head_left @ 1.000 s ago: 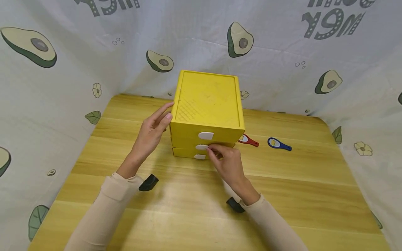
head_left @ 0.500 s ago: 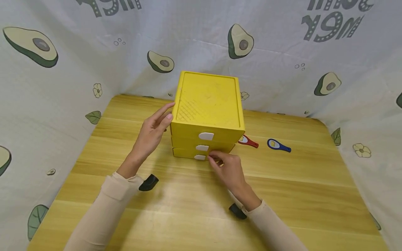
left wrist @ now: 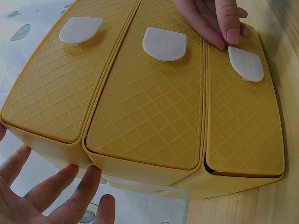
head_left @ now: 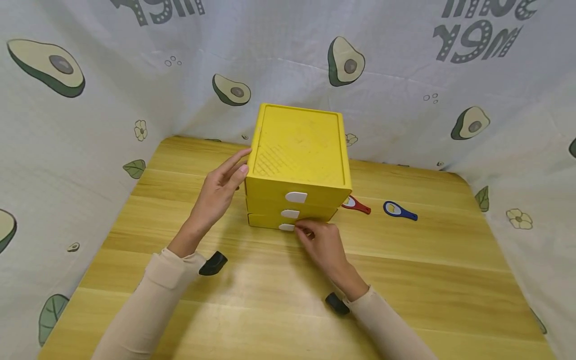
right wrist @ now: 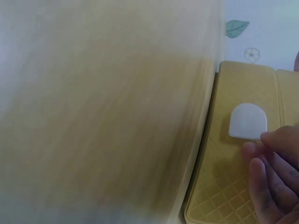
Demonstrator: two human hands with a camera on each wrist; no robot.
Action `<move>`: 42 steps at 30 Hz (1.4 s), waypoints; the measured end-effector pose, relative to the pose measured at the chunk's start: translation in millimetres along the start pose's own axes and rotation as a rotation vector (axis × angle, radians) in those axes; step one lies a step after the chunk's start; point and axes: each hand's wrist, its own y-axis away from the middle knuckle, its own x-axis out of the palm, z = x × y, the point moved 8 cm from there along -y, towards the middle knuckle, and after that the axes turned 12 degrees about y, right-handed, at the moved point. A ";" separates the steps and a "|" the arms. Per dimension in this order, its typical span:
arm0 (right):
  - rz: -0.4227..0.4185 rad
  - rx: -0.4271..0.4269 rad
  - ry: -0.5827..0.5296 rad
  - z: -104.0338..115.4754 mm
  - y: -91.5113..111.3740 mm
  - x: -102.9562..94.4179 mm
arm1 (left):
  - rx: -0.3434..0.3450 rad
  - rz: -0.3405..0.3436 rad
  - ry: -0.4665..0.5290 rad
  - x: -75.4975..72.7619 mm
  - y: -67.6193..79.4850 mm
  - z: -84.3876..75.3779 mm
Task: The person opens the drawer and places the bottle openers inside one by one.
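Yellow three-drawer cabinet (head_left: 306,145) is standing on the table (head_left: 405,295), and low on its front the right hand (head_left: 326,246) is holding its fingers curled at the straight edge of the bottom white tab (left wrist: 246,64); one fingertip is meeting or just overlapping the corner, though whether they are pinching it I cannot tell. That tab is standing slightly off the drawer front and is looking like hard, smooth plastic, so it is probably offering a stiff but small and rather slick hold, best taken by hooking fingertips behind the straight edge. Farther up, the middle white tab (left wrist: 164,44) and top white tab (left wrist: 81,30) are sitting untouched. On the cabinet's left side, the left hand (head_left: 214,195) is resting with its fingers spread, touching the wall near the top. The whole body is appearing thin-walled, rigid and fairly light, likely to slide when tugged, so this side is making a sensible bracing place. Beyond, a red paddle-shaped item (head_left: 358,205) and a blue paddle-shaped item (head_left: 400,210) are lying on the right.
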 end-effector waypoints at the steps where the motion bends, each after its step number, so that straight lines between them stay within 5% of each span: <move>1: 0.002 0.001 0.008 0.4 -0.4 0.4 | 0.001 0.001 0.001 0.0 0.1 -0.1; 24: 0.031 -0.030 0.081 5.2 -0.4 8.2 | 0.000 -0.004 0.000 -0.9 2.1 2.4; 42: 0.060 -0.076 0.123 24.2 24.8 0.1 | -0.005 -0.005 -0.002 -0.9 0.3 1.1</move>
